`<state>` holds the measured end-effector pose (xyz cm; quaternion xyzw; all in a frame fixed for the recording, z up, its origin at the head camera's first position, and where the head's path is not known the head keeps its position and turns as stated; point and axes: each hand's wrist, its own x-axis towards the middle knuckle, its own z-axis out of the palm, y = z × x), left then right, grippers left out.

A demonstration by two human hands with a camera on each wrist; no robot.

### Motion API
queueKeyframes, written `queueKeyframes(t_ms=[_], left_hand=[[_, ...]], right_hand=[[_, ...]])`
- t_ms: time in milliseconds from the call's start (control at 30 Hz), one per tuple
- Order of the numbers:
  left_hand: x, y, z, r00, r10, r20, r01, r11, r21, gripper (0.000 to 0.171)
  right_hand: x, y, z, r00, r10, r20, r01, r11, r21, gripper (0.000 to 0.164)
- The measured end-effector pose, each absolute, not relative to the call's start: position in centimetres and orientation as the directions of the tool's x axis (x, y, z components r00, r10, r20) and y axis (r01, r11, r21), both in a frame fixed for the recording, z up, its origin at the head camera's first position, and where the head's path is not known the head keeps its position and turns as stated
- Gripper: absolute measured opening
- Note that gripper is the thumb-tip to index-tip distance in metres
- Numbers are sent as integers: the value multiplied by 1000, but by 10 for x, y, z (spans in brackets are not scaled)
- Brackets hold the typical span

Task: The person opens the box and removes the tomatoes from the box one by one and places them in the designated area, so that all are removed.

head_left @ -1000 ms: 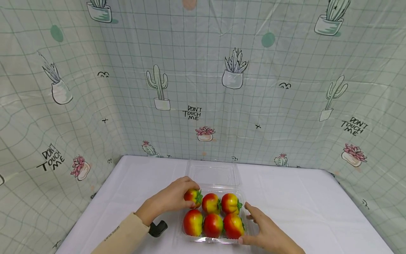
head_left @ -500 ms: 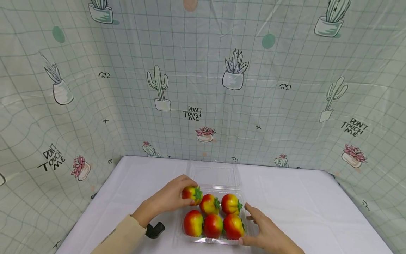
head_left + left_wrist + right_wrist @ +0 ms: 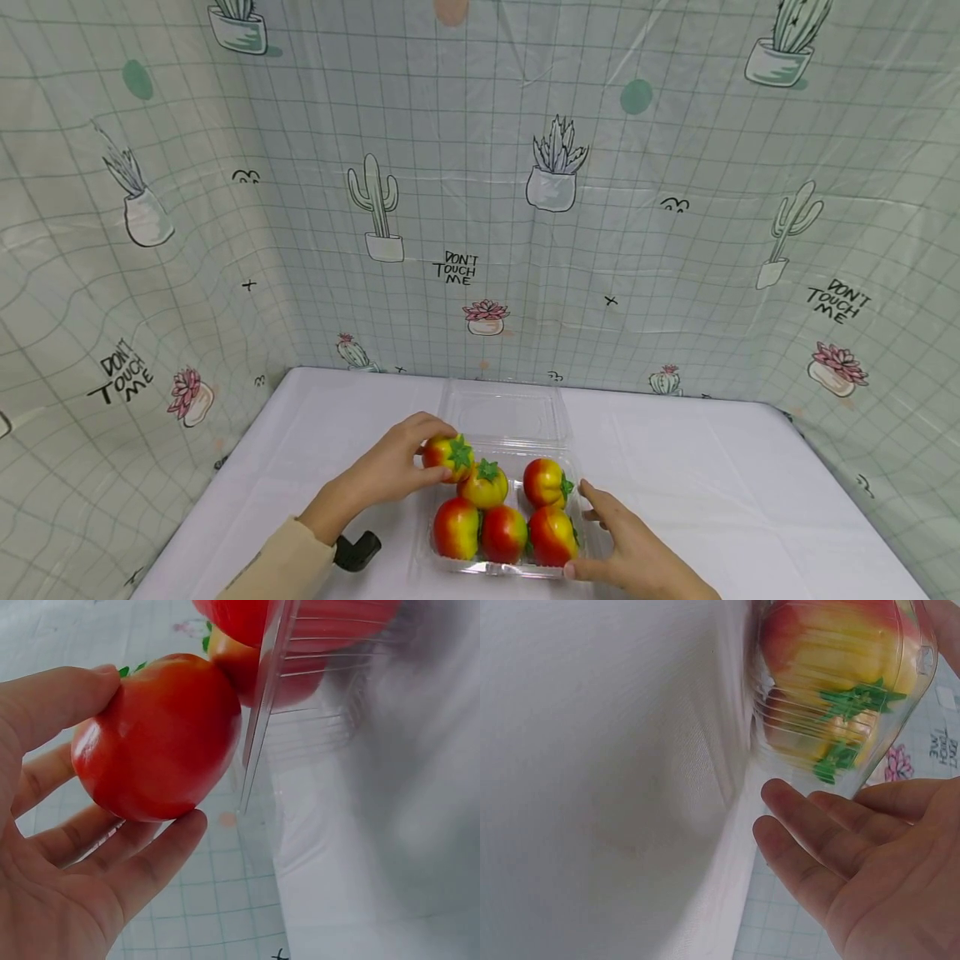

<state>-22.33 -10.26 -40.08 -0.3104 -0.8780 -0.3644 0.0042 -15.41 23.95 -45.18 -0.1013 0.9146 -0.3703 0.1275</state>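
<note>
In the head view my left hand [image 3: 401, 467] grips a red-and-yellow fruit with a green leafy top [image 3: 442, 458], thumb on one side and fingers on the other. It is raised at the back-left corner of a clear plastic clamshell box [image 3: 495, 570]. The left wrist view shows this held fruit [image 3: 161, 742] beside the box wall [image 3: 259, 727]. A similar fruit [image 3: 482, 486] leans next to it, leafy top up. My right hand [image 3: 630, 542] stands at the box's right side, thumb at the front-right corner. Its fingers [image 3: 802, 855] are fairly straight in the right wrist view.
Several more such fruits [image 3: 504, 533] lie in the box. The clear lid [image 3: 506, 417] is folded back behind it on the white tablecloth [image 3: 675, 467]. A black device [image 3: 358, 552] sits at my left wrist. A cactus-print cloth [image 3: 480, 208] hangs behind and at both sides.
My left hand has lifted the back-left fruit up and leftward. The back-middle fruit has tipped left, its leafy top now facing up. My right hand has kept its place.
</note>
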Motion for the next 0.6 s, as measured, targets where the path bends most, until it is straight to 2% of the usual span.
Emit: queueKeyframes(t_ms=[300, 600], left_hand=[[-223, -112, -406, -821, 501, 272, 526, 481, 702, 39], [-224, -121, -412, -854, 407, 324, 496, 449, 744, 42]], right_hand=[[-154, 239, -451, -948, -274, -162, -84, 708, -702, 104], [-155, 239, -451, -948, -256, -187, -55, 714, -698, 105]])
